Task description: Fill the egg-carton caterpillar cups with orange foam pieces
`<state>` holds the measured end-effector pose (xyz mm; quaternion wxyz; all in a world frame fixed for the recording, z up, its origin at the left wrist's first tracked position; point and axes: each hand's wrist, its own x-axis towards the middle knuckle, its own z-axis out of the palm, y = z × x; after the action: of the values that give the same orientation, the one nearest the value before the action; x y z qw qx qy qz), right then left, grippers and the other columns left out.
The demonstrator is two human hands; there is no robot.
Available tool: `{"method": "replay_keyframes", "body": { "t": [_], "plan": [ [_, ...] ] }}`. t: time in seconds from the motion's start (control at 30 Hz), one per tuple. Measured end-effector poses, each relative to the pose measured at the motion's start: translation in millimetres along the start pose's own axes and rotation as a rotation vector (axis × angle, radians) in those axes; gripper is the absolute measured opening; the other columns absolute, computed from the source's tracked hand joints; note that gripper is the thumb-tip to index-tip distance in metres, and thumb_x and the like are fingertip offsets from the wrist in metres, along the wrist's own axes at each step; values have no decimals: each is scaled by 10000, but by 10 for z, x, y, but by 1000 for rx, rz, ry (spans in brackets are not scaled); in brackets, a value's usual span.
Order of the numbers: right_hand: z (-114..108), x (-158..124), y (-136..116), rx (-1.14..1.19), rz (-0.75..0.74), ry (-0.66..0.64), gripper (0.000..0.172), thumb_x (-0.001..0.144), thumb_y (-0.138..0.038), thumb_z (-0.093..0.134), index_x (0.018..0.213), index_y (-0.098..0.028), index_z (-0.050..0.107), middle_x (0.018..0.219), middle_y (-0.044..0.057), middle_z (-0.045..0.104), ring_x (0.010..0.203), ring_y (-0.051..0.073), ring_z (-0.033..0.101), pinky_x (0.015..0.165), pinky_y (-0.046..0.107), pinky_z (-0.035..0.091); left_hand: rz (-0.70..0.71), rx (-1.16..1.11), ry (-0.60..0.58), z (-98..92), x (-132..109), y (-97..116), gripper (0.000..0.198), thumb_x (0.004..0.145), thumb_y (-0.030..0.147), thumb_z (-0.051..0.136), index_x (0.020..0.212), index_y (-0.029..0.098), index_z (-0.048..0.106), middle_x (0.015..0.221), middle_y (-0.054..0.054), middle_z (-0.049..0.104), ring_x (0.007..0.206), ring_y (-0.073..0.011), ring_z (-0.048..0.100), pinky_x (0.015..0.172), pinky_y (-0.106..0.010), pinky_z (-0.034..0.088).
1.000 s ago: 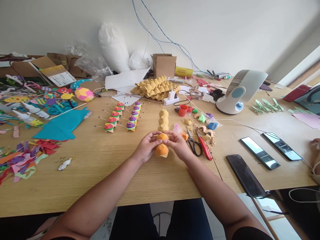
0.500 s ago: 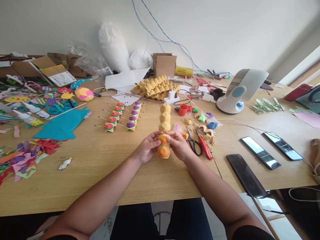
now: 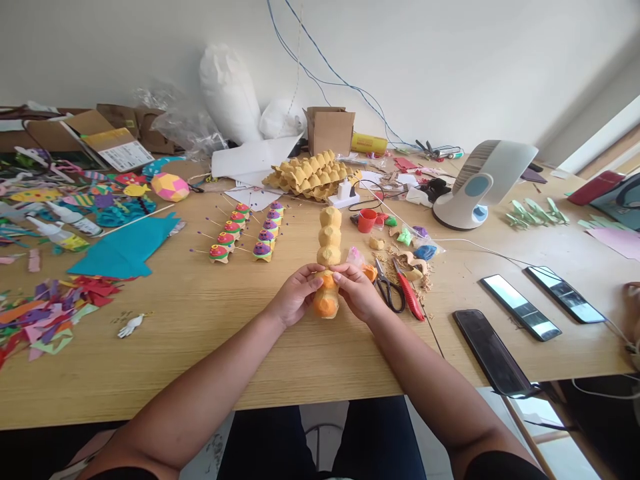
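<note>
Egg-carton strip (image 3: 328, 248) is what you have in both hands: a single row of cardboard cups lying on the wooden table (image 3: 210, 347) and running straight away from you. Your left hand (image 3: 294, 298) and right hand (image 3: 358, 294) close on it from either side. The thumbs and forefingers pinch in at the waist between the two cups nearest you, and the fingertips nearly meet on top. Both grips are closed tight on the egg-carton strip, with no gap showing between fingers and cardboard.

Orange clay (image 3: 325, 306) covers the two near cups. The one below your fingertips bulges toward you, and three bare cups stand beyond your grip. A small clear bag (image 3: 361, 261) with more orange in it sits just past your right hand.

Just right of that hand lie black-handled scissors (image 3: 389, 290), with a red-handled cutter (image 3: 410, 295) just beside them, both among cardboard shavings. Beyond your left hand and off to its left stand two painted cup rows (image 3: 245, 233) stuck with pins. Farther out, straight beyond the grip, sits a stack of yellow egg trays (image 3: 310, 173). Well to the right of your right hand a dark phone (image 3: 493, 350) lies flat, and a white desk fan (image 3: 483, 183) stands beyond it.
</note>
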<state>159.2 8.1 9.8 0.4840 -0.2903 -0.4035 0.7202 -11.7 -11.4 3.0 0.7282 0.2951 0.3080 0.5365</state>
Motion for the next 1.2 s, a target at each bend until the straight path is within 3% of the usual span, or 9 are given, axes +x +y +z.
{"method": "replay_keyframes", "body": {
  "t": [0.23, 0.37, 0.5, 0.63, 0.83, 1.2],
  "plan": [
    [18, -42, -34, 2, 57, -20, 306, 709, -385, 911, 908, -239, 730, 908, -17, 699, 815, 130, 609, 763, 269, 483, -10, -37, 23, 11, -24, 10, 390, 665, 300, 943, 942, 193, 690, 842, 8, 740, 721, -119, 681, 648, -227, 521],
    [24, -44, -47, 45, 90, -41, 343, 730, -489, 875, 917, -232, 748, 830, -12, 665, 755, 129, 583, 710, 257, 471, -24, -61, 32, 15, -34, 15, 362, 683, 299, 932, 924, 197, 682, 872, -5, 743, 749, -134, 682, 647, -237, 518],
    [37, -41, -34, 87, 89, -19, 314, 710, -440, 900, 903, -237, 759, 844, -18, 676, 770, 127, 593, 718, 254, 481, -37, -76, -13, -4, -40, 12, 378, 692, 307, 929, 966, 204, 689, 903, -6, 738, 770, -137, 682, 661, -240, 521],
    [20, -30, -29, 89, 72, 3, 284, 720, -403, 898, 898, -235, 753, 891, -14, 707, 810, 136, 616, 748, 265, 491, -51, -74, -76, -18, -39, 21, 405, 767, 446, 865, 1053, 207, 707, 970, -31, 741, 791, -152, 686, 662, -260, 540],
    [6, -36, -29, 86, 79, -28, 295, 736, -422, 884, 919, -240, 742, 872, -12, 702, 791, 144, 619, 734, 277, 488, -52, -55, -32, 4, -37, 35, 282, 769, 304, 868, 984, 210, 710, 921, -10, 744, 759, -127, 679, 655, -231, 527],
    [14, -25, 8, -7, 29, 16, 314, 688, -418, 917, 846, -228, 722, 841, -14, 704, 782, 143, 606, 752, 281, 468, -8, 17, 9, -6, -23, -21, 294, 755, 348, 881, 917, 191, 692, 870, 3, 725, 716, -102, 655, 628, -209, 510]
  ]
}}
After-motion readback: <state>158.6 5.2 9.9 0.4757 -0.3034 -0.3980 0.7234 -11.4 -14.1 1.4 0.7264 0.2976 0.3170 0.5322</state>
